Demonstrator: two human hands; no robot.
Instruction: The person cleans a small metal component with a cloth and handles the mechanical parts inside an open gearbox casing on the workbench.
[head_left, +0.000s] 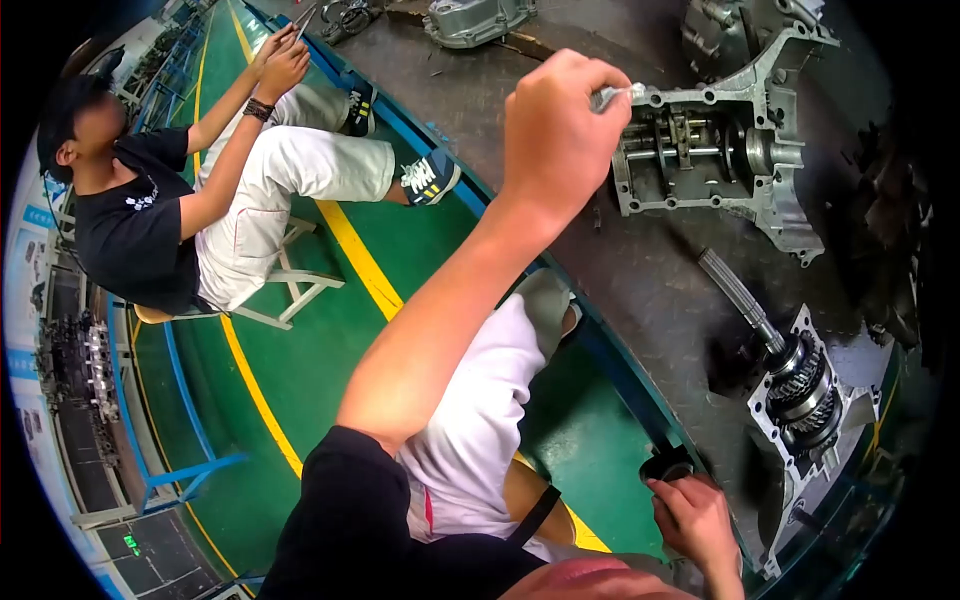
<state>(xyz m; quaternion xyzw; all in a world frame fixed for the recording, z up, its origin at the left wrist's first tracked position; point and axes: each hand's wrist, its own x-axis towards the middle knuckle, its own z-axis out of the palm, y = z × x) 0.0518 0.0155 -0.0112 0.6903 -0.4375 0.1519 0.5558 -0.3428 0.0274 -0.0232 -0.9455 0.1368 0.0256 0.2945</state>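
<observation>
My left hand [562,135] is closed on a small whitish piece [617,93], too small to make out, at the rim of an open gearbox housing [630,190]. Inside that metal casting, rods and shift forks [683,140] lie across the cavity. Down at the table's near edge, my right hand [695,522] is closed on a round black object [665,464] whose kind I cannot tell. Beyond it, a gear shaft [803,395] with several gears sits in another housing part [768,425], its long splined end [735,290] pointing toward the first housing.
A grey metal cover [478,20] and more castings [715,35] stand at the table's far side. A blue rail [620,350] edges the dark tabletop [640,270]. On the left sits a co-worker [150,210], a thin tool [305,20] in their hands. A blue frame [190,450] stands lower left.
</observation>
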